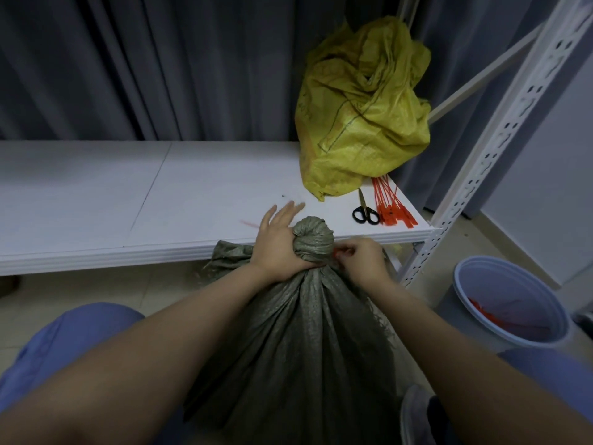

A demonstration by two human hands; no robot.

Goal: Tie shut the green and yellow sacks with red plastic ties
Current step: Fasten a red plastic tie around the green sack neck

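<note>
Nearby, scissors (365, 211) lie just beside red ties (390, 207), behind the green sack (308, 332).

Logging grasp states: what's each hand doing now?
Left hand: grips the gathered neck of the green sack.
Right hand: pinches a red tie at that neck.

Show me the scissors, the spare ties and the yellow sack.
scissors (364, 207): head view, at the pivot.
spare ties (390, 209): head view, middle of the bundle.
yellow sack (362, 117): head view, its crumpled front.

L hand (276, 248) round green sack (308, 332) neck — R hand (362, 258) w/ pinch on red tie (336, 252)
</note>
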